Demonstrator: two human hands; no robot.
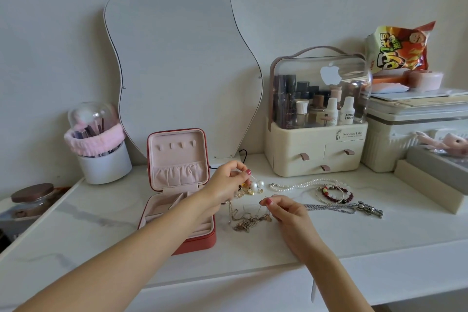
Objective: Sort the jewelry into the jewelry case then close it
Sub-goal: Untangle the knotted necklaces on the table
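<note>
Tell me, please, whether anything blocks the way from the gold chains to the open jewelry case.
Nothing visible does. The gold chains lie right beside the open jewelry case, lid up; only the left hand reaches over its right edge.

Two bare forearms in frame, no sleeves, no watch or bracelets at the wrists. Left hand [225, 182]: dark pink/red polish on the visible nail. Right hand [288, 213]: same polish on the thumbnail. Can't make out any rings on the fingers [269, 201]
</note>
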